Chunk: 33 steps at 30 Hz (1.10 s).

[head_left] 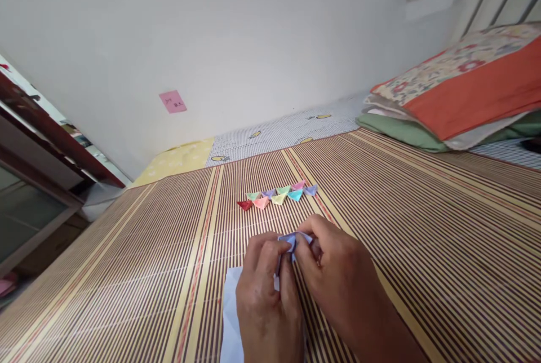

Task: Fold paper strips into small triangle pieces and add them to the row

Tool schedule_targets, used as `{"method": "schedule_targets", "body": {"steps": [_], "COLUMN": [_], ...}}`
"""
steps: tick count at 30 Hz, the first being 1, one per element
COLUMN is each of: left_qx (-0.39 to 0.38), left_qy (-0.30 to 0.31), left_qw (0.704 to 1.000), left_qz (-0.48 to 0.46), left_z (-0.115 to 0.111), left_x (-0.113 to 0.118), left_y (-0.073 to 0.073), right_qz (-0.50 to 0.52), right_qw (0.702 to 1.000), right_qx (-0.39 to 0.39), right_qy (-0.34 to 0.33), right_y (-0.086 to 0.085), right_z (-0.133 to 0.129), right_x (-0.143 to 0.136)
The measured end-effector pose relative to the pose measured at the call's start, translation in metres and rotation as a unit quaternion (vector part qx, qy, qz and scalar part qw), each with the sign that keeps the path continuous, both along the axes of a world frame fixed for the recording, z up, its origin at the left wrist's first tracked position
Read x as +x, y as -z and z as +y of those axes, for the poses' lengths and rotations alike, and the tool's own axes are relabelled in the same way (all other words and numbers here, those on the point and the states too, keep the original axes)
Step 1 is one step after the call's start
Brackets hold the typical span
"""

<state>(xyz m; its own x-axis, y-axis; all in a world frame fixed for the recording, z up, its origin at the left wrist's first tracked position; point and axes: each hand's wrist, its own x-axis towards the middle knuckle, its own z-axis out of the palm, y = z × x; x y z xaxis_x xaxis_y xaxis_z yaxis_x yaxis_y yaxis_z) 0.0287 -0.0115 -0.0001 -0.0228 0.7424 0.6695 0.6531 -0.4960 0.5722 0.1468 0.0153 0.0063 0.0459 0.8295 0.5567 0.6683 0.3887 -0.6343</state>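
Between my two hands is a small folded piece of blue paper (288, 240), held just above the striped mat. My left hand (266, 290) pinches its left side with thumb and fingers. On the right side, my right hand (338, 261) grips it the same way, its thumb pressed near the paper's middle. Beyond my fingertips, several small folded paper triangles (279, 199) in red, pink, yellow, green, blue and purple lie in two rows. A pale sheet of paper (231, 318) lies partly hidden under my left hand.
The striped bamboo mat (139, 250) covers the bed. Folded bedding with a floral and orange pillow (477, 81) is piled at the right. A pink note (173, 102) is stuck on the white wall (253, 30). Dark red-brown framing (54, 126) stands at the left.
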Motion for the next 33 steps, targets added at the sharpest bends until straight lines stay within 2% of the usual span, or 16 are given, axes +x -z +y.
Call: {"method": "schedule_targets", "body": {"steps": [4,10,14,17,20,24,33], "left_qx": [0.013,0.005,-0.007,-0.030,-0.067,-0.092,-0.061], "left_qy": [-0.011,-0.017,0.007,0.025,0.030,0.015,-0.023], "left_qw": [1.000,1.000,1.000,0.999,0.996,0.991,0.995], "left_qz": [0.014,0.012,0.007,-0.004,-0.054,-0.097,-0.075], "left_z": [0.0004,0.0019,0.0045,0.0053,0.0044,0.0033,0.0023], "left_x": [0.0010,0.0001,0.0013,0.0021,0.0027,0.0042,0.0038], "left_y": [0.0044,0.0050,0.0040,0.0029,0.0015,0.0009,0.0039], "right_qz": [-0.013,-0.054,-0.069,-0.057,-0.018,0.008,-0.015], "right_qw": [0.999,0.998,0.997,0.998,0.999,0.999,0.997], "right_qx": [0.025,0.024,0.016,0.027,0.035,0.033,0.076], "right_qy": [0.019,-0.025,-0.034,-0.028,-0.032,-0.033,-0.002], "right_y": [0.0017,0.0042,0.0069,0.0068,0.0046,0.0025,0.0009], "right_z": [0.0008,-0.0021,-0.0008,0.0021,0.0043,0.0047,0.0012], "right_x": [0.0034,0.0042,0.0068,0.0086,0.0079,0.0057,0.0038]}}
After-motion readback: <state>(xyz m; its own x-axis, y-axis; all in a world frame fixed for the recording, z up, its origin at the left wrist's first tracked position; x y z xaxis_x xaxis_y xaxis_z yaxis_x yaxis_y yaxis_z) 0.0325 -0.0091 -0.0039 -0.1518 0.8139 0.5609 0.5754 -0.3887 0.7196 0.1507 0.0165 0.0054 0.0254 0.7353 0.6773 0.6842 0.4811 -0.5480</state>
